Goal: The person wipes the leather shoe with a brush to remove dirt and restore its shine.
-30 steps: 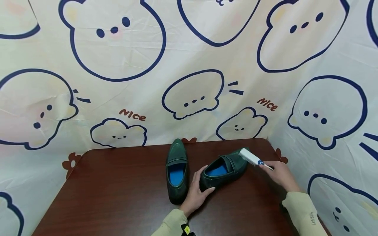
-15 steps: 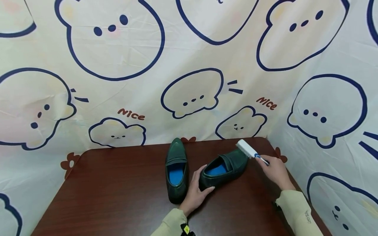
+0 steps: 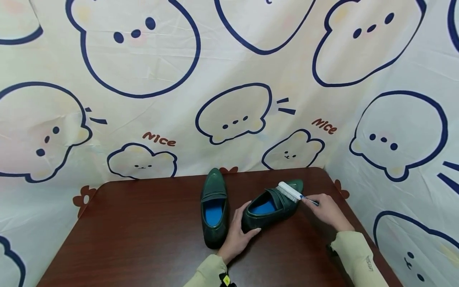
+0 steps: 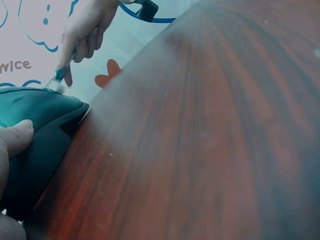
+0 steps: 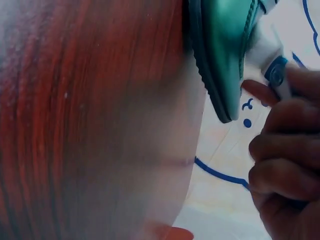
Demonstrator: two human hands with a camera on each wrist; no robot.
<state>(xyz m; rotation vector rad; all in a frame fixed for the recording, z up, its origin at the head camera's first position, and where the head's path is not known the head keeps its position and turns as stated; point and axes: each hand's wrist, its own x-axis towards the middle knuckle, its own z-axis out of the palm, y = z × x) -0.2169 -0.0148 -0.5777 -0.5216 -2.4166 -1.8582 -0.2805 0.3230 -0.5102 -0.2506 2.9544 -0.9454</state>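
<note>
A dark green loafer [image 3: 265,220] with a blue insole lies angled on the table, its toe toward the far right. My left hand [image 3: 236,236] grips it round the heel, thumb on the near side. My right hand [image 3: 328,211] holds a white-headed brush [image 3: 289,191] by its handle, the bristles down on the loafer's upper between strap and toe. From the right wrist view, the brush head [image 5: 265,45] looks blurred beside the green toe [image 5: 225,55]. The other green loafer [image 3: 215,191] stands left of my left hand, toe pointing away.
The brown wooden table [image 3: 143,231] carries both shoes, its far edge just beyond their toes. A pale cloth wall [image 3: 229,159] with cartoon bears hangs behind and along the right side.
My right hand has moved left with the brush, whose head has gone from the loafer's toe tip back toward the strap. The left hand and both loafers stay in place.
</note>
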